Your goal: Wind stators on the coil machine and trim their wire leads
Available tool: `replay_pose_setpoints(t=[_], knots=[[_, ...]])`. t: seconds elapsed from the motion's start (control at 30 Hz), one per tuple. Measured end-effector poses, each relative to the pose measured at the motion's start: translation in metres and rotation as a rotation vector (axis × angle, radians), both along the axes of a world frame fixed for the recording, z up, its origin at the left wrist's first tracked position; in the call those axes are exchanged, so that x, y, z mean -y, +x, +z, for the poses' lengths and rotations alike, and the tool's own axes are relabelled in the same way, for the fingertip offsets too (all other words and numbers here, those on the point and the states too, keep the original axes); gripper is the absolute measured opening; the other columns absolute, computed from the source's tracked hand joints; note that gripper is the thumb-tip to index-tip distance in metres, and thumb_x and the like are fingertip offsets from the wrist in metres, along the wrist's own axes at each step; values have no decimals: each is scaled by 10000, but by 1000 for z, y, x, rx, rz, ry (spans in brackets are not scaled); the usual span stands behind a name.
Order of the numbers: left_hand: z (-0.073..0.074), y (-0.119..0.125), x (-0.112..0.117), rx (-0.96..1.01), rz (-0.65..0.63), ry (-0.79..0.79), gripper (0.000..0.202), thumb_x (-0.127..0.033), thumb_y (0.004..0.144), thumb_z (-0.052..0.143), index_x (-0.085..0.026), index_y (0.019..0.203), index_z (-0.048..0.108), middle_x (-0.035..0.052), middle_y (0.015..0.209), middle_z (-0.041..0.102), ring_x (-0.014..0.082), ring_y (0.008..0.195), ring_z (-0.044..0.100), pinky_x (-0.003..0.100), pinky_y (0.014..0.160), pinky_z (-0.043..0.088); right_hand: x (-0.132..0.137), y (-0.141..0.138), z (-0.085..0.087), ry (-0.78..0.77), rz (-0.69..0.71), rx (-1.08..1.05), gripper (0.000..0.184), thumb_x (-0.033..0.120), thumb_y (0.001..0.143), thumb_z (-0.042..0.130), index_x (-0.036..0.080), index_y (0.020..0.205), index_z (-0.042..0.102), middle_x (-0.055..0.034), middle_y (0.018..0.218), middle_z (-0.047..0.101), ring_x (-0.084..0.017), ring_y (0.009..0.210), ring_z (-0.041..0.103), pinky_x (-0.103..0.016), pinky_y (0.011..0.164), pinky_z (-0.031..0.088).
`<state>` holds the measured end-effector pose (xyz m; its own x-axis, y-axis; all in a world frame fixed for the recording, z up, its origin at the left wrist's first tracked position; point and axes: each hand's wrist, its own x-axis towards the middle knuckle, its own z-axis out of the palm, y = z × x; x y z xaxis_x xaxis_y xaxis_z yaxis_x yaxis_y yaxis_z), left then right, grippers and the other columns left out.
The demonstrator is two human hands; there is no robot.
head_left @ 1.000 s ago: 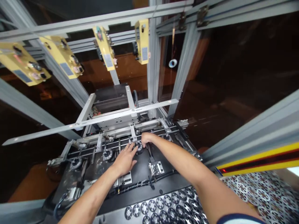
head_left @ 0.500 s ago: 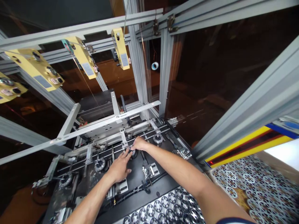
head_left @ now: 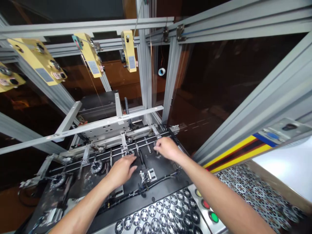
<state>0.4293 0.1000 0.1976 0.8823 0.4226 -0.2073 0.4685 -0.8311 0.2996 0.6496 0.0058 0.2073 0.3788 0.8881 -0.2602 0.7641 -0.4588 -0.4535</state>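
My right hand [head_left: 167,148] is at the rightmost station of the black machine bed, its fingers bent and pinched together. The fingers cover most of a slotted round core there, and whatever is between them is hidden. My left hand [head_left: 122,169] hovers palm down just in front of another slotted round core [head_left: 129,152], thumb apart and fingers loosely stretched, with nothing seen in it. Two more slotted round cores, one on the left [head_left: 97,166] and one at the far left [head_left: 58,180], sit at their own stations, metal arms reaching toward them.
A tray of several round cores [head_left: 155,224] lies in front, beside red [head_left: 205,204] and green [head_left: 214,217] buttons. A long metal bar [head_left: 107,121] crosses above the bed. Yellow wire tensioners [head_left: 129,52] hang overhead. A yellow-edged light barrier [head_left: 234,152] stands right, near many piled rings [head_left: 253,191].
My right hand has moved right from the middle core to the rightmost station. My left hand has drawn back slightly from the middle core. The camera view has shifted.
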Motion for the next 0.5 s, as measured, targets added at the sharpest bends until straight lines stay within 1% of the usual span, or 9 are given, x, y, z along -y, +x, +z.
replay_pose_setpoints(t=[0.03,0.1,0.17,0.23,0.33,0.4,0.5], knots=[[0,14,2,28,-39,2,419,-275,940,497,-141,1337,498,150,1432,516,270,1328,467,482,1112,346,3,16,2,-26,-36,31,215,323,931,577,162,1063,629,-69,1132,641,-208,1014,621,-430,892,514],[-5,46,5,64,-116,7,431,-290,925,546,-183,1339,488,123,1453,482,295,1330,446,557,1086,345,0,41,3,-77,-72,60,230,312,923,591,168,1100,615,-74,1161,626,-215,1029,617,-426,884,520],[-14,77,6,71,-184,11,470,-295,895,599,-209,1342,482,113,1484,430,325,1335,422,596,1066,348,-7,55,-2,-115,-60,46,244,310,915,604,166,1113,610,-69,1154,627,-215,1014,623,-417,862,533],[-24,101,6,62,-232,16,507,-297,880,620,-217,1356,466,112,1509,386,342,1340,404,607,1058,351,-14,59,-10,-139,-44,13,252,317,915,603,157,1110,612,-64,1137,633,-213,985,633,-404,835,545],[-37,118,6,38,-267,15,558,-318,876,622,-230,1390,424,110,1544,324,359,1367,354,623,1070,321,-16,59,-25,-167,-62,-26,257,326,919,596,154,1109,615,-60,1133,636,-211,961,639,-386,811,553],[-42,122,6,18,-278,10,590,-333,873,622,-239,1410,398,107,1566,285,369,1392,307,635,1086,282,-16,62,-33,-192,-91,-35,257,323,920,595,157,1115,612,-66,1141,632,-210,969,637,-387,818,551],[-46,124,6,-8,-287,4,610,-332,869,626,-242,1421,382,105,1578,260,372,1411,269,638,1100,251,-20,70,-44,-238,-137,-35,280,316,916,603,151,1142,597,-83,1160,622,-216,998,630,-402,839,544]])
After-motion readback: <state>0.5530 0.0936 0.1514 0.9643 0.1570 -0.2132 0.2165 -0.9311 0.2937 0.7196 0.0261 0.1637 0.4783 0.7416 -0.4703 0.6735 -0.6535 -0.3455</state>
